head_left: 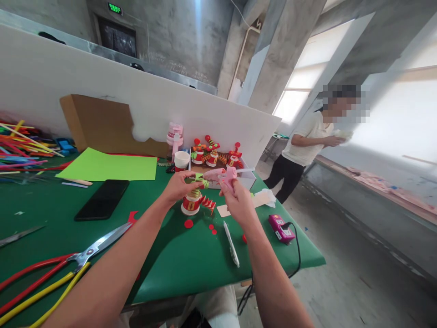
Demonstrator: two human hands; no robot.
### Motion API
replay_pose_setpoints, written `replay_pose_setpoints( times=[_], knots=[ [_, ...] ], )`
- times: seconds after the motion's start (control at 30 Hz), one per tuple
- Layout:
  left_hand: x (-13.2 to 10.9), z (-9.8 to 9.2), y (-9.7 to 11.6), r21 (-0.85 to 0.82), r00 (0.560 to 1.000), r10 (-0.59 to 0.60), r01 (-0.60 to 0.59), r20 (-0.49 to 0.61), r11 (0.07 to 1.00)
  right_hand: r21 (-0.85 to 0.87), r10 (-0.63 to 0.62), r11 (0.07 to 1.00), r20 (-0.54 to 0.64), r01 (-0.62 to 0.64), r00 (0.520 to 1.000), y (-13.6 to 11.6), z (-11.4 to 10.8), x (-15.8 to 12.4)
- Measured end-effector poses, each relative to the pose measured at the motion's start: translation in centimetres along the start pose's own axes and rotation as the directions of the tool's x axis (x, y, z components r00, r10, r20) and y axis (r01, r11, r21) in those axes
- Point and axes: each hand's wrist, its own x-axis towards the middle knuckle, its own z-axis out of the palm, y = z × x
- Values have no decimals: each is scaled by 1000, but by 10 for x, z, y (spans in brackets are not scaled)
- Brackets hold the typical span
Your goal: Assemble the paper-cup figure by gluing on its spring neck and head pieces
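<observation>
My right hand [238, 200] is wrapped round a pink hot glue gun [231, 175], with a white glue stick poking out of its back end. The gun's nozzle points left, close to a small light green paper piece [204, 184] pinched in my left hand [179, 186]. Directly below stands a red and white paper cup [190, 206] with a folded green paper spring on top and a red accordion-folded strip [208, 204] at its side. I cannot tell whether the nozzle touches the green piece. Red paper dots [188, 223] lie in front of the cup.
Finished-looking cup figures [212, 158] sit in a white box behind my hands. Scissors [90, 250], a black phone [102, 199] and green paper [111, 166] lie left. A white pen [231, 244] and purple power block [282, 228] lie right. A person [309, 136] stands beyond the table.
</observation>
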Motion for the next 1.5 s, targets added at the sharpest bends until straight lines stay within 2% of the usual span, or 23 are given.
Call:
replay_pose_setpoints(
  times=[0.3, 0.57, 0.87, 1.2, 1.3, 1.37, 1.5],
  knots=[
    [3, 0, -6, -8, 1000, -15, 15, 1, 1000, 114, 16, 993, -56, -10, 998, 9, 1, 5],
    [2, 0, -3, 8, 1000, -21, 21, 12, 1000, 51, 22, 998, -3, -21, 1000, 4, 0, 0],
    [3, -1, -4, 3, 999, -25, 25, 27, 1000, 99, 16, 995, -66, -9, 998, 15, 0, 5],
    [3, -1, -3, 30, 999, 2, -3, 45, 1000, 88, 11, 996, -25, -9, 1000, 15, 1, 3],
    [3, -1, -4, -2, 1000, -12, 12, 29, 1000, 181, 40, 983, -44, -32, 998, 18, 6, 8],
    [4, -1, -6, -33, 999, -32, 33, 21, 999, 317, 77, 947, -60, -54, 995, 19, 9, 11],
    [3, -1, -5, -68, 996, -88, 89, 22, 994, 626, 181, 773, -57, -106, 982, 15, 9, 14]
  ],
)
